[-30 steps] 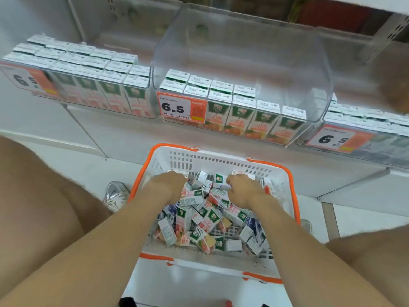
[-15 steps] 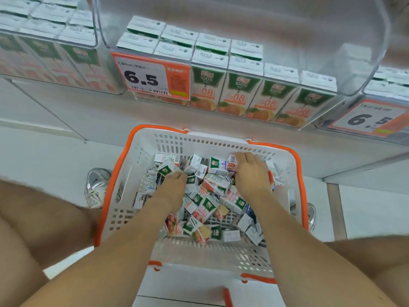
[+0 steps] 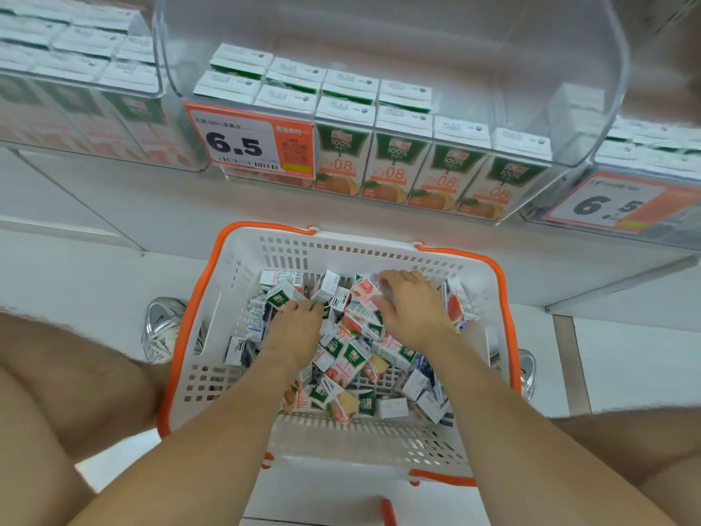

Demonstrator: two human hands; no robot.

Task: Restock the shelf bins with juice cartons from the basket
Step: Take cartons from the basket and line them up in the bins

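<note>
A white basket [image 3: 227,298] with an orange rim sits on the floor below the shelf, holding several small juice cartons [image 3: 352,358] in a loose pile. My left hand [image 3: 296,328] is down in the pile, its fingers curled by a green-topped carton [image 3: 282,298]; its fingertips are hidden. My right hand [image 3: 411,309] lies palm down over the cartons at the basket's far side, fingers spread, thumb against a pink carton [image 3: 364,292]. Above, the clear middle bin [image 3: 599,108] holds rows of upright orange-juice cartons [image 3: 390,153], with open space at its right back.
A 6.5 price tag [image 3: 242,142] fronts the middle bin. Fuller bins stand at the left [image 3: 76,89] and right [image 3: 645,165]. My bare knees [image 3: 57,392] flank the basket, and silver shoes [image 3: 163,328] stand beside it. The white shelf edge [image 3: 569,305] overhangs the basket's far side.
The view has moved closer to the shelf and basket. My right hand has slid to the far right of the pile and spread its fingers. My left hand has moved slightly toward the middle.
</note>
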